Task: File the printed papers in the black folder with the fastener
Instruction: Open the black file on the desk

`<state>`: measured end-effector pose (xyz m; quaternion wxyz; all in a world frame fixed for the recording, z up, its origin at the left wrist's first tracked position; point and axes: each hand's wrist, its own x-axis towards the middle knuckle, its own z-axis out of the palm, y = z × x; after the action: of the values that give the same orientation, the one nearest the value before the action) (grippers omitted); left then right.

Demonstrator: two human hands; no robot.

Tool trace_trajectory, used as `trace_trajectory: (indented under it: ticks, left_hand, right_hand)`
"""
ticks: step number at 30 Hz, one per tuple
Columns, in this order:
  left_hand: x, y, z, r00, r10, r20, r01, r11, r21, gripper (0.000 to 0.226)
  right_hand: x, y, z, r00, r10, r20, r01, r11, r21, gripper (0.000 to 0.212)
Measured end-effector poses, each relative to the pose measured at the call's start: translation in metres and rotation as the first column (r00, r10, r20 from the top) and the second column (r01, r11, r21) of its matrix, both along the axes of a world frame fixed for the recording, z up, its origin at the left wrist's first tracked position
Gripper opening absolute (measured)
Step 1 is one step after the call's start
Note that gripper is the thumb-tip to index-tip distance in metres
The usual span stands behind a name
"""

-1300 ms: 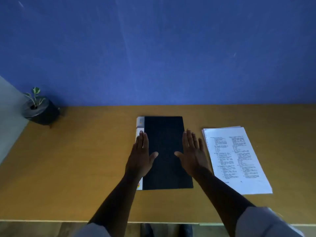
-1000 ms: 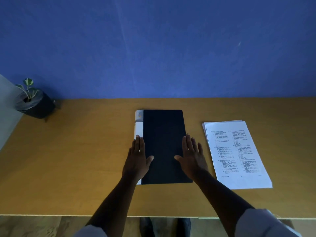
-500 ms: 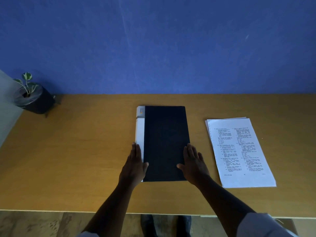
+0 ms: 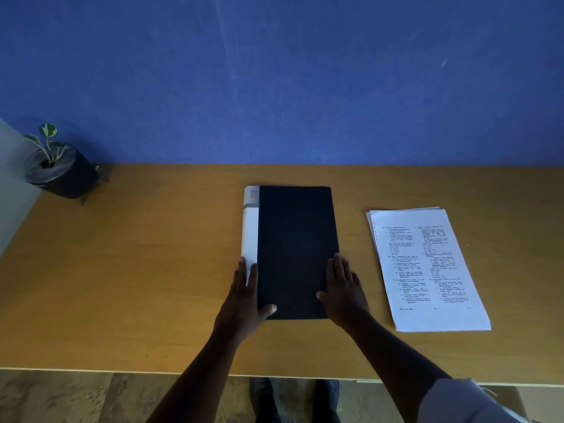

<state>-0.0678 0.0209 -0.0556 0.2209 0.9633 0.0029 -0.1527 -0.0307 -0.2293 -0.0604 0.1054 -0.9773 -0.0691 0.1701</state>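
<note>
Fingers: yours are straight and close together on both hands, flat, palms down, nothing gripped.
L hand: your left hand sits on the near-left corner of the black folder; fingertips lie over the white spine strip, thumb tip rests on the black cover near its front edge.
R hand: your right hand is on the near-right corner of the folder, fingers along the right edge, thumb pointing inward onto the cover.
Folder: closed, flat on the table, roughly centre, long side running away from you. White spine on the left w/ a grey band and a small orange logo at the far end; text too small to read.
Papers: printed papers in a stack, flat on the table to the right of the folder, apart from it, not touching your right hand. Top sheet has two columns of print. Stack is angled slightly, near end further right.
Fastener: can't tell, folder is shut.
Plant: small potted plant at the far-left corner of the table, well apart from the folder.
Backdrop: blue wall behind the table.
Below: wood-look floor past the table's near edge.
</note>
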Motion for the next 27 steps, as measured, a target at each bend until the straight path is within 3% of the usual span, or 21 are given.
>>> trace_trajectory:
  ticks: [5, 9, 12, 16, 19, 27]
  left_hand:
    - [-0.002, 0.000, 0.000, 0.998, -0.048, -0.038, 0.048, 0.999, 0.017, 0.144]
    - [-0.004, 0.000, -0.002, 0.998, -0.057, -0.040, 0.058, 0.998, 0.017, 0.153]
    - [-0.006, 0.001, -0.002, 0.998, -0.051, -0.035, 0.051, 0.999, -0.010, 0.151]
    - [-0.009, 0.003, -0.002, 0.998, -0.062, -0.033, 0.061, 0.998, -0.031, 0.144]
    - [-0.011, 0.005, -0.002, 0.996, -0.078, -0.039, 0.078, 0.997, -0.021, 0.138]
    - [-0.016, 0.010, -0.001, 0.987, -0.158, -0.008, 0.158, 0.987, -0.019, 0.125]
  right_hand:
    - [0.000, 0.000, 0.000, 1.000, 0.007, -0.010, -0.007, 1.000, -0.014, 0.090]
    - [-0.001, -0.001, 0.000, 1.000, 0.002, -0.009, -0.002, 1.000, 0.001, 0.090]
    - [-0.002, 0.000, 0.003, 1.000, -0.031, 0.000, 0.031, 0.997, 0.067, 0.091]
    - [-0.003, 0.006, 0.007, 0.964, -0.257, -0.067, 0.265, 0.931, 0.251, 0.098]
    - [-0.002, 0.009, 0.009, 0.942, -0.325, -0.084, 0.335, 0.890, 0.309, 0.096]
    - [0.006, 0.019, 0.032, 0.839, -0.531, -0.123, 0.524, 0.724, 0.450, 0.057]
